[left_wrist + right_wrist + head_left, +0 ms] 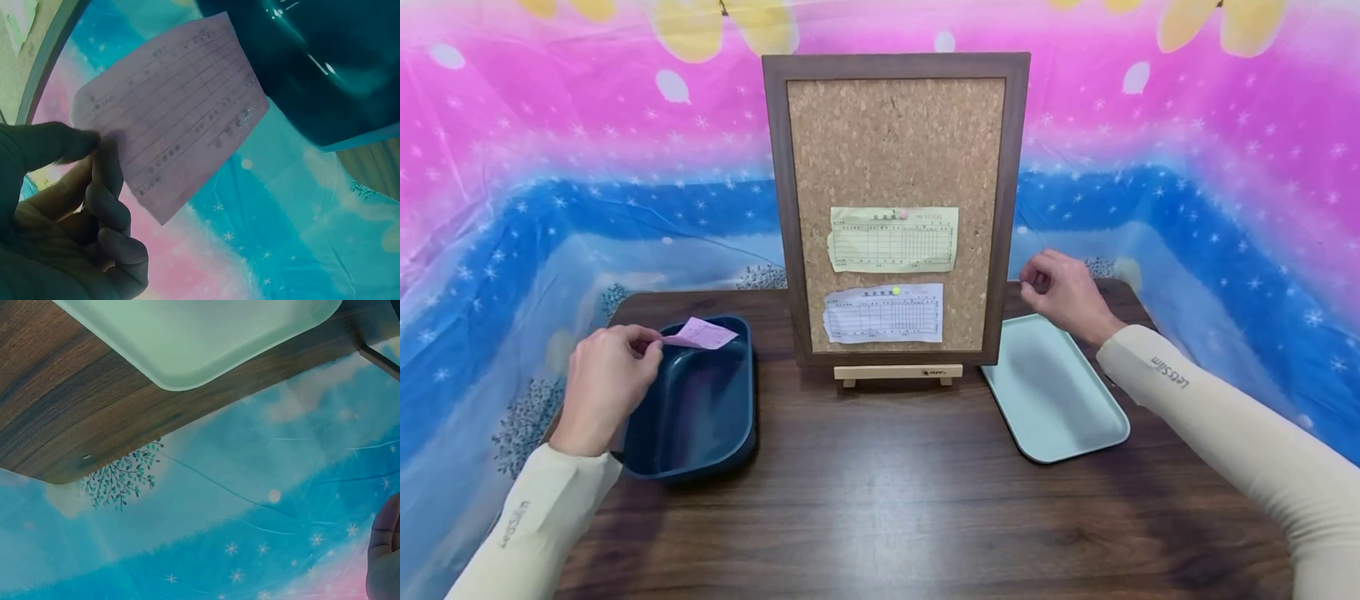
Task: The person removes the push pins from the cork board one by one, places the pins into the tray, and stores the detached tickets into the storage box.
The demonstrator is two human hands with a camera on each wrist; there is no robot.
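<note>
Head view: left hand [610, 375] pinches a thin pink printed paper slip [703, 335] by one edge, thumb against fingers, over the far end of a deep navy rounded-corner bin [700, 400]. Edge hold probably keeps the sheet uncovered and flat; left wrist view shows most of its face free, ruled lines readable as lines, text not.

Right hand [1067, 292] hangs by the right side of the brown-framed cork board [895, 142], above the far end of a shallow pale mint tray [1052, 392]. Its fingers are bent, gap narrow; can't tell if anything small sits between them. Right wrist view catches only a sliver of that hand.

Board leans on a small pale wooden easel [898, 372], presumably so its face is reachable from both sides. Pale yellow-green form slip [891, 242] sits above a lilac form slip [887, 315], each with one round pin at top middle, likely so they hang level.

Room: bare cork above the upper slip; little below the lilac one before the frame. Dark wood-grain table [880, 500] has open surface in front. Tight spots: bin's raised walls under the left hand, frame's right edge beside the right, table's far edge just behind the tray.
</note>
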